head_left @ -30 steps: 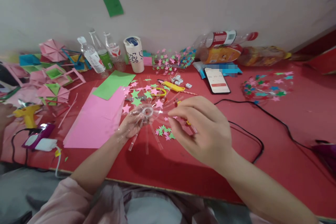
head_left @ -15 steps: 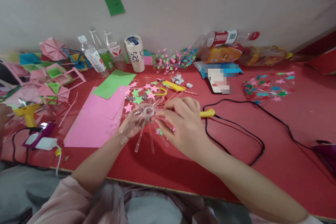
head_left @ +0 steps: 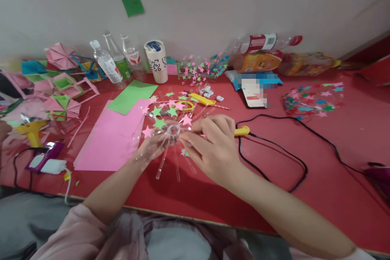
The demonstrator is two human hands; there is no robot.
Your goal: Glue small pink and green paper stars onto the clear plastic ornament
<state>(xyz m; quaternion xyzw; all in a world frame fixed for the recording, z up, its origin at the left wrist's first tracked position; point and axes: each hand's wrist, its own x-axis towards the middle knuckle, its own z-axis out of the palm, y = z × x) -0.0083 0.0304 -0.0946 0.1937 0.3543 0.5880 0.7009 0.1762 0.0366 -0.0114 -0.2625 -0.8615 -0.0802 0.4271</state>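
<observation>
A clear plastic bottle top, cut into thin strips that spread out from its neck, is between my hands above the red table. Pink and green paper stars sit on several strips. My left hand is closed around the bottle top from the left, its fingers partly seen through the plastic. My right hand is at the right of the neck, thumb and forefinger pinched together at the strips. Whatever is between those fingertips is too small to make out. A yellow-handled tool with a black cord lies just beyond my right hand.
Pink paper and green paper lie to the left. Behind are a yellow cutter, a white tumbler and bottles. A phone and a star-covered plastic piece are at right. A yellow glue gun stands left, near another person's hand.
The bottle top has turned slightly in my left hand, and a pink star now shows near my right fingers. My right hand stays pinched, shifted very little.
</observation>
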